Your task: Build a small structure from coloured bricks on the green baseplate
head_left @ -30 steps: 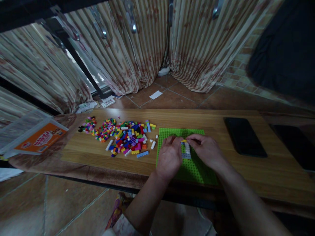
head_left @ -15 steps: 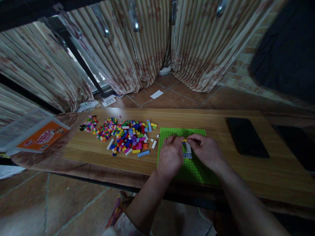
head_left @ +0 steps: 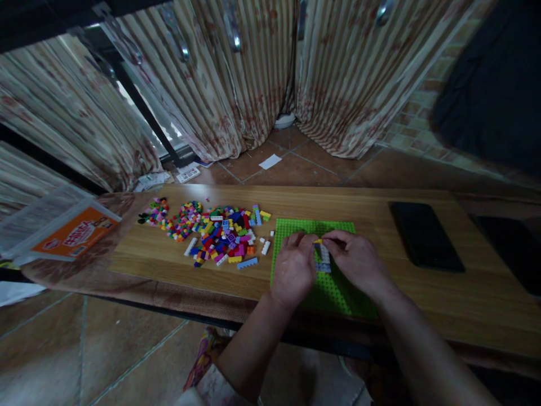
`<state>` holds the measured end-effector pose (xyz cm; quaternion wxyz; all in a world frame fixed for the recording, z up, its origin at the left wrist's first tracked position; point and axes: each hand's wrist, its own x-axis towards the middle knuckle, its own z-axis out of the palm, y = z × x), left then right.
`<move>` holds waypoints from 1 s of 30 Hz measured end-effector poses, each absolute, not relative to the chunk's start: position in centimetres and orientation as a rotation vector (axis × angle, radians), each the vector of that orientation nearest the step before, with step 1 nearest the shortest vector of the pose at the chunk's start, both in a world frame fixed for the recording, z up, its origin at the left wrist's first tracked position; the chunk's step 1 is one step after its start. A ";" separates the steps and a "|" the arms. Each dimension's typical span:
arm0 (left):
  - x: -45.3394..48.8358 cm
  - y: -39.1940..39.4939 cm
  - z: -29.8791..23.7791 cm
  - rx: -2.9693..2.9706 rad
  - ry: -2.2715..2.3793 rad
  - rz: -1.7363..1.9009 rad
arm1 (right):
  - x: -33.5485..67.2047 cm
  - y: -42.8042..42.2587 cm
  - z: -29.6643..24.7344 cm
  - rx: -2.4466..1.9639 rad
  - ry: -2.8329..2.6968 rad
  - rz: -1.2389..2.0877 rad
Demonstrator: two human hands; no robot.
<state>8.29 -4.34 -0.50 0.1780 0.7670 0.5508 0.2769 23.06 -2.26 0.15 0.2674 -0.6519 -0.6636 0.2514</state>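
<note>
1. The left hand (head_left: 293, 270) lies knuckles-up with its fingers (head_left: 302, 239) bent. Their tips rest against the left side of a small grey and white brick stack (head_left: 323, 259). The back of the hand hides whether they clasp it.
2. The right hand (head_left: 359, 262) comes in from the other side. Its thumb and forefinger are pinched together on a yellow brick (head_left: 316, 242), which sits at the far end of the stack.
3. The stack stands between the fingertips of both hands and touches both. It rests on a green plate (head_left: 338, 296).
4. The green plate lies flat under both hands. It reaches past the fingertips on the far side and back under the wrists on the near side.
5. A heap of loose bricks (head_left: 215, 234) in many colours lies to the left of the left fingers. A few white ones lie just beside the plate's left edge, and the rest spread further out.
6. A dark phone (head_left: 425, 235) lies flat to the right of the right fingers, well apart from them.
7. All of this rests on a wooden table (head_left: 380, 202).
8. An orange box (head_left: 67, 238) sits far to the left, beyond the heap, at the table's end.
9. Striped curtains (head_left: 236, 84) hang beyond the fingertips, past the table's far edge. A slip of paper (head_left: 270, 162) lies on the tiled floor in front of them.
</note>
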 end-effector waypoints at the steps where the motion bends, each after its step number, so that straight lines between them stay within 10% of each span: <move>1: 8.3 -4.3 -0.5 2.170 1.553 0.783 | 23.0 -2.3 0.2 -1.768 -1.790 0.681; 30: 8.1 -4.3 -0.5 2.150 1.527 0.796 | 23.1 -2.3 0.1 -1.771 -1.802 0.685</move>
